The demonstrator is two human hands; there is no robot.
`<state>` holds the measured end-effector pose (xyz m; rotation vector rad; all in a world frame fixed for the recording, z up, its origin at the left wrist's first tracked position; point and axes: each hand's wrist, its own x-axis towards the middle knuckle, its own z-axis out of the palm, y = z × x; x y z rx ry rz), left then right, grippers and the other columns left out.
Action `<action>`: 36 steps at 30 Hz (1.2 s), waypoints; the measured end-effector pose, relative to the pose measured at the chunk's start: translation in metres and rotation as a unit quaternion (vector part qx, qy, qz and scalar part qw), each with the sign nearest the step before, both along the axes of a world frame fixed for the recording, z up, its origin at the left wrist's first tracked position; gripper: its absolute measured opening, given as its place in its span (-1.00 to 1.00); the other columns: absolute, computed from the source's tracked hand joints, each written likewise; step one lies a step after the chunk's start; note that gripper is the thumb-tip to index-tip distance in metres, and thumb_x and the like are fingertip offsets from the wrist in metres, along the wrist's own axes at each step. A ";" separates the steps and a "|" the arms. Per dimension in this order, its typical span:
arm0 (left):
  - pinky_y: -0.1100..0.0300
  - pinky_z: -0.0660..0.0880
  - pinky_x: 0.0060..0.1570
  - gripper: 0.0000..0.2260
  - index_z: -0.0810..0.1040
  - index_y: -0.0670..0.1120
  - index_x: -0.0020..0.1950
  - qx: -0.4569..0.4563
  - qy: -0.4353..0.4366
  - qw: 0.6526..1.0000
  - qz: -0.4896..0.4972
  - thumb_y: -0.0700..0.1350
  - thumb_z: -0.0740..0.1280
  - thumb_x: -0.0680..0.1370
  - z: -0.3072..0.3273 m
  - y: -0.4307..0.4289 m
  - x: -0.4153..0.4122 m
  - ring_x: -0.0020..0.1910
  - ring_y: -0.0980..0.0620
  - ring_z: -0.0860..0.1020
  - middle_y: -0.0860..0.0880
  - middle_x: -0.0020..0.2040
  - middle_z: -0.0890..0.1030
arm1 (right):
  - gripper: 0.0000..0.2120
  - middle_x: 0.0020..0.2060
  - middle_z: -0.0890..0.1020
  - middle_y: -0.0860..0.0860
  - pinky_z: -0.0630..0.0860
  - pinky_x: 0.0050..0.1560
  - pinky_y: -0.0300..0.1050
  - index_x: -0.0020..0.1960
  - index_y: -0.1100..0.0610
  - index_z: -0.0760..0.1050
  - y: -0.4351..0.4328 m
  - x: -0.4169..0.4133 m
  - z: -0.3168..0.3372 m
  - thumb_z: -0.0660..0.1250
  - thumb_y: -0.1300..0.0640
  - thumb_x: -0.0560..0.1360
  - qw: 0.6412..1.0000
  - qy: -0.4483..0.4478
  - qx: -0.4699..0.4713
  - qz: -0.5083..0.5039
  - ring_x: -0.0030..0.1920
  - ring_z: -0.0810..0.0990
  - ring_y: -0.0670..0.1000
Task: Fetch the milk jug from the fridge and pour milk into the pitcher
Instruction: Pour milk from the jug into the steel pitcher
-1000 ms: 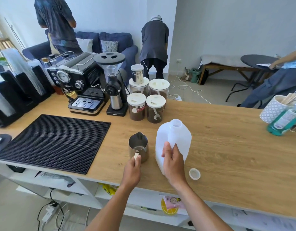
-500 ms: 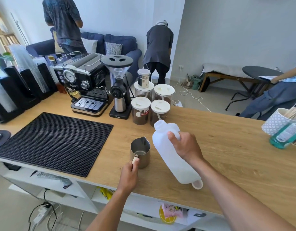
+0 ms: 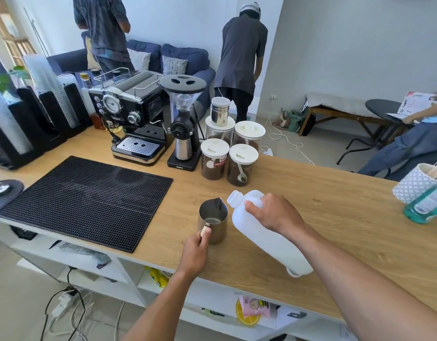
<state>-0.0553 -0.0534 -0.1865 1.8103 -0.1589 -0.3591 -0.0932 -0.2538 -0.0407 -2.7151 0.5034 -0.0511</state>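
Observation:
A white plastic milk jug [image 3: 264, 238] is tipped steeply to the left above the wooden counter [image 3: 335, 217]. Its open neck points at the rim of a steel pitcher [image 3: 213, 221]. My right hand [image 3: 276, 212] grips the jug near its neck, on the handle side. My left hand [image 3: 196, 252] pinches the pitcher's handle at the near side, and the pitcher stands upright on the counter. No milk stream shows between the neck and the pitcher. The jug's white cap [image 3: 294, 273] peeks out from under the jug's base.
A black ribbed mat [image 3: 84, 200] lies left of the pitcher. Behind stand an espresso machine [image 3: 129, 114], a grinder [image 3: 183, 134] and several lidded coffee jars [image 3: 232, 153]. A patterned cup and a blue-green bottle [image 3: 424, 205] sit at the right edge. People stand and sit beyond the counter.
My right hand lifted the jug off the counter and tipped it leftward, bringing its neck close to the pitcher's rim. My left hand stayed on the pitcher's handle.

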 end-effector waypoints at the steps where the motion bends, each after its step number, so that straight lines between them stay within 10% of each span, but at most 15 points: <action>1: 0.06 0.32 -0.28 -0.61 0.26 0.00 -0.32 0.000 0.002 1.000 0.000 0.10 0.15 0.67 0.000 0.000 0.000 -0.40 0.10 0.25 0.11 -0.43 0.27 | -0.49 -0.42 0.48 0.00 0.23 -0.43 -0.11 -0.41 0.12 0.33 0.002 0.001 -0.001 0.18 -0.27 0.48 1.000 0.006 -0.004 0.004 -0.33 0.47 0.11; 22: 0.22 0.15 -0.45 -0.62 0.25 0.01 -0.33 -0.041 -0.003 0.999 -0.003 0.01 0.17 0.68 0.007 0.003 -0.003 -0.48 0.17 0.18 0.17 -0.47 0.24 | -0.50 -0.21 0.55 0.03 0.36 -0.27 -0.09 -0.13 0.19 0.51 0.026 0.016 -0.006 0.16 -0.26 0.51 0.990 0.096 -0.086 0.059 -0.16 0.54 0.11; 36: 0.22 0.15 -0.47 -0.60 0.23 0.02 -0.35 -0.051 0.006 0.999 -0.009 0.02 0.18 0.68 0.008 0.004 -0.004 -0.51 0.17 0.17 0.17 -0.50 0.23 | -0.58 -0.37 0.45 -0.01 0.26 -0.38 -0.11 -0.33 0.09 0.35 0.031 0.024 0.006 0.16 -0.20 0.53 0.985 0.126 -0.090 0.080 -0.25 0.47 0.07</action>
